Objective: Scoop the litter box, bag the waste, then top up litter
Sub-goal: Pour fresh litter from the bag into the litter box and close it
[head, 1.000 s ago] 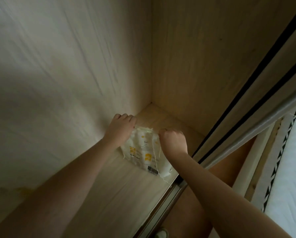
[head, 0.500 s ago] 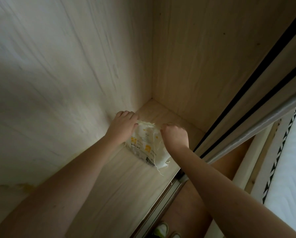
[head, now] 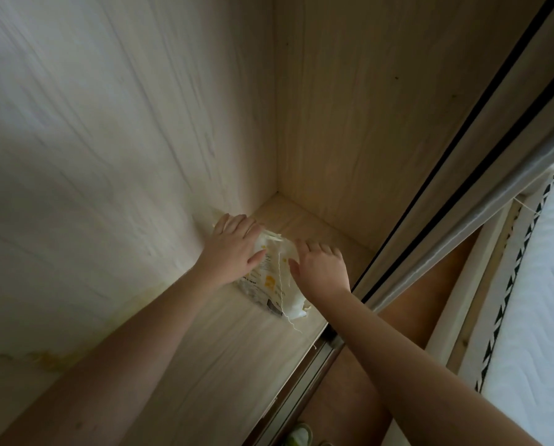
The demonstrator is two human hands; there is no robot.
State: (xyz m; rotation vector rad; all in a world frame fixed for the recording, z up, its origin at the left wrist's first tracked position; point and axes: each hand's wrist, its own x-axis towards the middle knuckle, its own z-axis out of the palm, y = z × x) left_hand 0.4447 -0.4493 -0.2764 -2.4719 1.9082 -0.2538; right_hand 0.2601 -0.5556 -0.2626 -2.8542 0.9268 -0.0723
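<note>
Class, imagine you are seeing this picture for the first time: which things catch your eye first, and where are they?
Two bare arms reach into a pale wooden cupboard, the left hand and right hand on either side of a white bag with yellow print. It stands on the cupboard floor near the back corner. A dark-edged sliding door runs diagonally on the right.

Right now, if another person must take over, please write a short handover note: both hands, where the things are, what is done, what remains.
Left hand: fingers fairly straight, resting on the top of the litter bag.
Right hand: fingers loosely bent, touching the bag's right side; no firm grip visible.
The bag stands on the wardrobe floor, near the back corner, loose string hanging from it.
Done: bag reached. Litter box, scoop and waste bag are not in view.
Left: lift the bag out; scooping, bagging and topping up cannot be judged from here.
</note>
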